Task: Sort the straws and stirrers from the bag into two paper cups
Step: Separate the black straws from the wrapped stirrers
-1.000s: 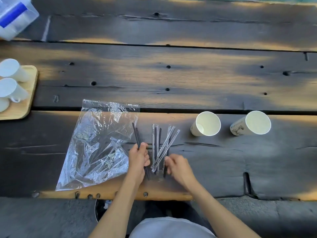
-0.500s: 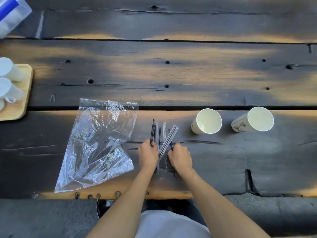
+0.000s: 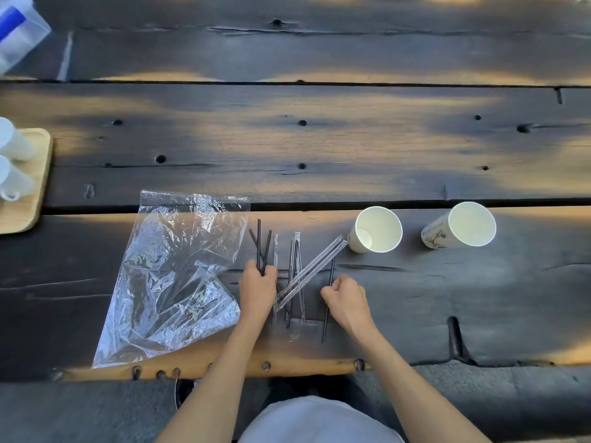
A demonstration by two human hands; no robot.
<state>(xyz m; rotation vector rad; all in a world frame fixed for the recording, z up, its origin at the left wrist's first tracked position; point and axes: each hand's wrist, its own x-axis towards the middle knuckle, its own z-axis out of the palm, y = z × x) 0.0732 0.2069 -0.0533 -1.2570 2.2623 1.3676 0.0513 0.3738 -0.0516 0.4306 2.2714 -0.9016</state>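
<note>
Several clear-wrapped straws (image 3: 311,270) and thin black stirrers lie in a loose pile on the dark wooden table (image 3: 319,139). My left hand (image 3: 257,289) is shut on a few black stirrers (image 3: 259,247) that fan upward from its fingers. To the right of the pile, my right hand (image 3: 347,300) pinches a single black stirrer (image 3: 327,321). The empty clear plastic bag (image 3: 172,276) lies flat to the left. Two white paper cups stand to the right, the near cup (image 3: 377,230) plain and the far cup (image 3: 463,225) printed; both look empty.
A light wooden tray (image 3: 32,199) with white mugs (image 3: 12,183) sits at the left edge. A clear plastic box with a blue label (image 3: 16,30) is at the top left. The table's front edge (image 3: 224,367) runs just below my hands.
My right hand has moved right, away from the pile, drawing one black stirrer with it. My left hand stays closed on its few black stirrers, and the pile is spread wider.
</note>
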